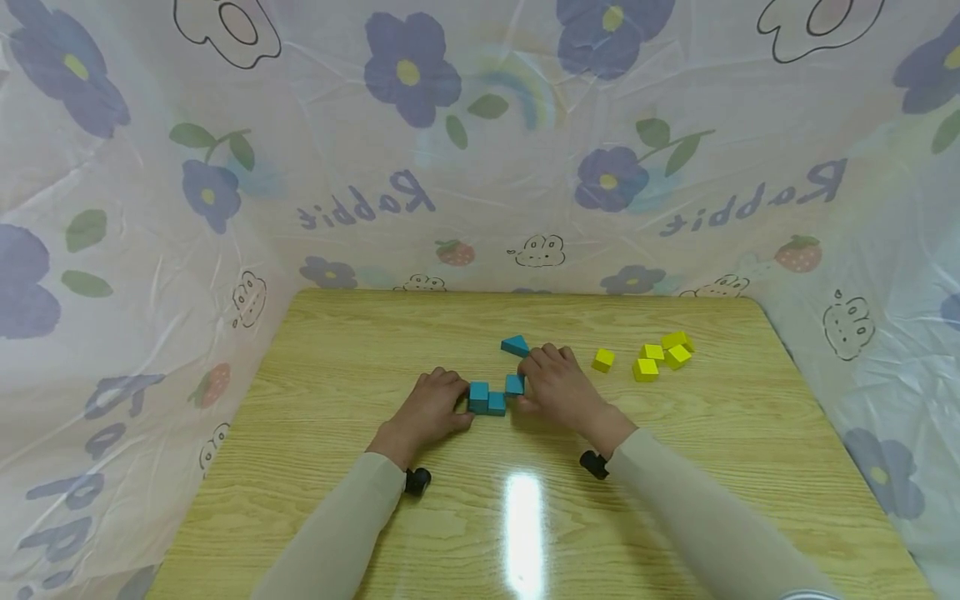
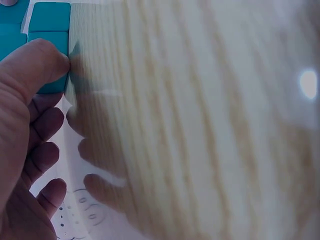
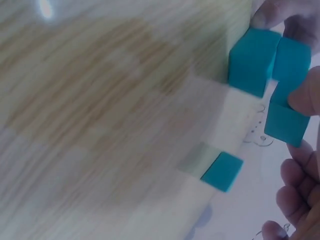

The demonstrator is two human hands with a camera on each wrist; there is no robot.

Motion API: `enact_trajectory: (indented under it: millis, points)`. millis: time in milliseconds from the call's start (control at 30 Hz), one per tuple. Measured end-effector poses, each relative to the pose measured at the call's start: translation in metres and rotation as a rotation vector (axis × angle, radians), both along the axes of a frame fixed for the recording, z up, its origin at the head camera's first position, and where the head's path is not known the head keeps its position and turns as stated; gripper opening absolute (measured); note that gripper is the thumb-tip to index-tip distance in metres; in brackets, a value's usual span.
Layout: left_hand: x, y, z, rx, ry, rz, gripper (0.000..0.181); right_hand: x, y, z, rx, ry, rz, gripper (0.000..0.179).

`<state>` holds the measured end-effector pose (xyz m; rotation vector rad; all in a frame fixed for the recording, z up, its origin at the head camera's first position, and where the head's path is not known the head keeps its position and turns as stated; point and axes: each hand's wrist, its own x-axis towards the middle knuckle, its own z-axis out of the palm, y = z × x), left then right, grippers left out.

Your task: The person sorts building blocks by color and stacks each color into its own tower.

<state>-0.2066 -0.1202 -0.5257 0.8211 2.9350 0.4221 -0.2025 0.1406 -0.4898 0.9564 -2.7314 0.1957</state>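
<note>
Near the middle of the table, several blue blocks stand close together between the two hands. My left hand [image 1: 429, 407] holds the leftmost blue block [image 1: 478, 398] from its left side; in the left wrist view the thumb [image 2: 35, 65] lies across its face. Against that block's right side sits a lower blue block [image 1: 497, 405]. My right hand [image 1: 558, 385] pinches a blue cube [image 1: 514, 385] between thumb and fingers, just behind and right of the lower block. In the right wrist view the held cube [image 3: 287, 122] shows below the thumb. Whether it touches its neighbour I cannot tell.
A blue triangular block [image 1: 515, 345] lies behind the right hand. Farther right are a single yellow cube [image 1: 603, 360] and a cluster of several yellow blocks [image 1: 652, 353]. A patterned cloth [image 1: 495, 167] surrounds the wooden table [image 1: 360, 333] at the back and sides.
</note>
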Motion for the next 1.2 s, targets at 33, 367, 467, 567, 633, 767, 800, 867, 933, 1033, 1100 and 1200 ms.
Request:
enact_trajectory:
  millis: [33,367,467,567,633,767,800,867,933,1033,1100,1200]
  points:
    - [0.0,0.0,0.0,0.003,0.002,-0.001,0.036,0.002,-0.003,0.001,-0.015,-0.01,0.011,0.035]
    - [0.0,0.0,0.0,0.009,0.0,-0.006,0.029,0.005,-0.021,-0.002,0.028,0.016,0.039,0.032]
    - [0.0,0.001,0.0,0.01,0.001,-0.006,0.029,0.004,-0.022,-0.005,0.046,0.034,0.041,0.032]
    - [0.0,0.001,0.001,0.007,0.004,-0.004,0.029,0.004,-0.023,-0.005,0.059,0.035,0.04,0.032]
    - [0.0,0.001,0.002,0.01,0.005,-0.004,0.029,0.004,-0.023,-0.005,0.061,0.031,0.039,0.033]
    - [0.001,0.001,0.002,0.01,0.005,-0.006,0.028,0.004,-0.024,-0.004,0.064,0.033,0.038,0.032]
    - [0.001,0.001,0.003,0.01,0.005,-0.007,0.028,0.003,-0.024,-0.004,0.063,0.033,0.039,0.032]
    - [0.001,0.0,0.003,0.009,0.005,-0.008,0.028,0.004,-0.024,-0.004,0.059,0.031,0.042,0.033]
    - [0.001,0.0,0.003,0.009,0.003,-0.007,0.028,0.004,-0.024,-0.004,0.052,0.032,0.046,0.033]
    - [0.001,0.0,0.003,0.014,0.006,-0.006,0.029,0.004,-0.024,-0.004,0.045,0.041,0.054,0.033]
    - [0.001,0.0,0.003,0.012,0.009,-0.006,0.03,0.004,-0.025,-0.004,0.048,0.046,0.054,0.033]
    - [0.001,0.0,0.002,0.007,0.014,-0.008,0.03,0.004,-0.025,-0.005,0.059,0.044,0.048,0.034]
